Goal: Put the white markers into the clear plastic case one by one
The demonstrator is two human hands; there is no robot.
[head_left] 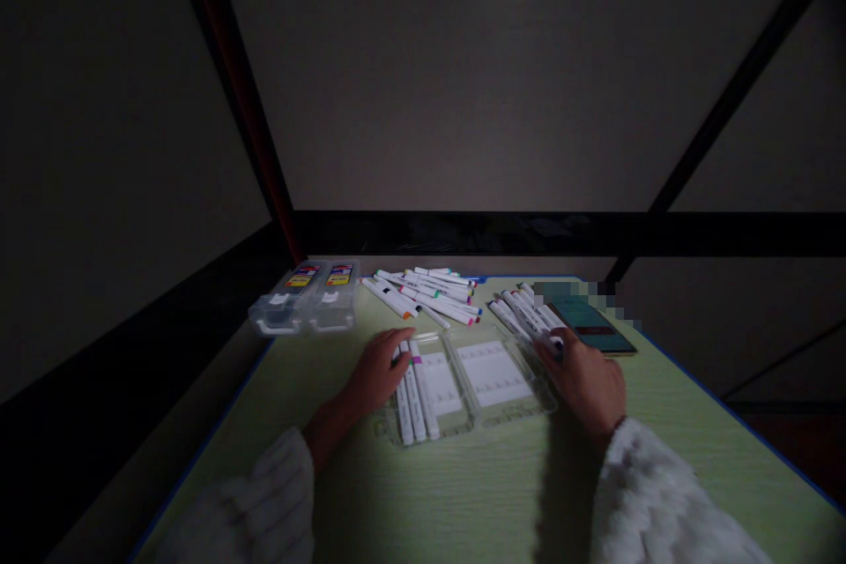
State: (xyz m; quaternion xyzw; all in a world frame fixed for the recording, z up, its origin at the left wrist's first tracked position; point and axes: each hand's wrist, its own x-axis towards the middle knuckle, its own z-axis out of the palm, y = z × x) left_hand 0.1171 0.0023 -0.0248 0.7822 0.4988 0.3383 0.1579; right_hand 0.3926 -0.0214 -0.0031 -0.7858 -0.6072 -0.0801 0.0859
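My left hand (378, 373) rests at the left edge of an open clear plastic marker case (493, 374), its fingers curled over the white markers (415, 401) lying in the case's left half. My right hand (587, 382) sits at the case's right edge, fingertips touching a small group of white markers (522, 313) on the table. Whether it grips one is unclear. The case's right half holds only a white paper insert.
A pile of loose white markers with coloured caps (429, 291) lies behind the case. Two closed clear cases (305, 298) stand at the back left. A phone (591, 324) lies at the right. The green table (463, 493) has a blue rim; dark surroundings.
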